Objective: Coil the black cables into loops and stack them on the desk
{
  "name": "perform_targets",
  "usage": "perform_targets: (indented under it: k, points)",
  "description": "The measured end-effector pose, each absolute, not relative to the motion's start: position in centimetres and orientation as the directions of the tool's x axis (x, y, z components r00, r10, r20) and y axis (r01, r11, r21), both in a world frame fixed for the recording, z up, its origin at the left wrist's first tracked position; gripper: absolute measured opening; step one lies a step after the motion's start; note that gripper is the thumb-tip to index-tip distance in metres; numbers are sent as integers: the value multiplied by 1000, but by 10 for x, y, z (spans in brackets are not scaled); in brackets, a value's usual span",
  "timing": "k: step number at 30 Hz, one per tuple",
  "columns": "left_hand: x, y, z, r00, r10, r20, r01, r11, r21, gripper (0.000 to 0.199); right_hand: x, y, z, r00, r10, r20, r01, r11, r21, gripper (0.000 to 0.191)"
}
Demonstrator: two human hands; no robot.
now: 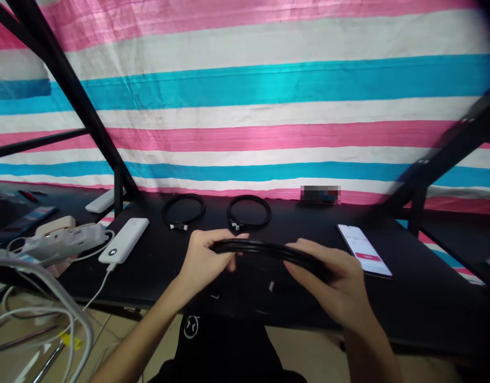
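Note:
A bundle of black cable (pixel 264 248) spans the space between my two hands above the dark table. My left hand (pixel 208 254) pinches its left end between thumb and fingers. Around its right end the fingers of my right hand (pixel 334 276) are closed. Two coiled black cables lie farther back on the table: one at the left (pixel 183 196), one nearer the middle (pixel 249 198), each with light connector ends toward me. A small pale connector (pixel 272 286) shows below the held bundle.
The black table (pixel 420 287) holds a lit phone (pixel 364 250) at right and a white power bank (pixel 125 239) at left. A white power strip (pixel 65 242) with tangled white cables (pixel 75 308) is at far left. Black frame bars (pixel 75 96) slant up both sides before a striped sheet (pixel 248 138).

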State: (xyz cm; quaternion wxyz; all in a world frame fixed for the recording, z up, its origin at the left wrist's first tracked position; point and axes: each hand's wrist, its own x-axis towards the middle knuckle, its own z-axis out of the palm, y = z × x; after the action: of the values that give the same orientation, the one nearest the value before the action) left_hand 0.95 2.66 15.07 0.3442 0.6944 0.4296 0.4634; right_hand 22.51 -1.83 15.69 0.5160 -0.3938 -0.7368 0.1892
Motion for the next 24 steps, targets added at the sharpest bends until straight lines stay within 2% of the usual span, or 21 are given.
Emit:
perform_targets:
  k: [2, 4, 7, 10, 12, 15, 18, 20, 22, 24]
  points:
    - [8, 26, 149, 76, 980, 184, 73, -189, 979, 38, 228, -13, 152, -23, 814, 581, 393, 541, -743, 5]
    - [7, 27, 150, -16, 996, 86, -197, -88, 976, 44, 227, -8, 146, 23, 874, 485, 340, 449, -826, 12]
    - [9, 26, 153, -19, 997, -74, -549, 52, 834, 50, 213, -3, 134, 42, 932, 361, 116, 354, -928, 26]
    - [18, 23, 149, -9, 981, -191, -712, 128, 690, 51, 191, -2, 122, 173, 957, 234, -253, 273, -928, 42]
    - [24, 19, 143, -45, 977, -210, -740, 109, 664, 51, 180, -2, 116, 229, 965, 128, -429, 218, -877, 55]
    - [25, 15, 137, -1, 982, -188, -712, 132, 690, 52, 180, 0, 114, 251, 967, 51, -522, 180, -834, 62]
    - [13, 15, 138, 189, 972, -141, -646, 231, 728, 44, 195, 1, 115, 182, 983, 29, -527, 122, -841, 57]
    - [3, 16, 138, 310, 944, -115, -598, 288, 748, 31, 206, 0, 116, 96, 995, -15, -498, 35, -867, 43]
    - [-4, 16, 137, 389, 914, -111, -545, 326, 772, 32, 214, -2, 115, 33, 998, -51, -448, -31, -894, 29]
    - [-7, 14, 134, 408, 905, -119, -488, 327, 810, 34, 220, -6, 114, 27, 999, -43, -382, -30, -924, 31]
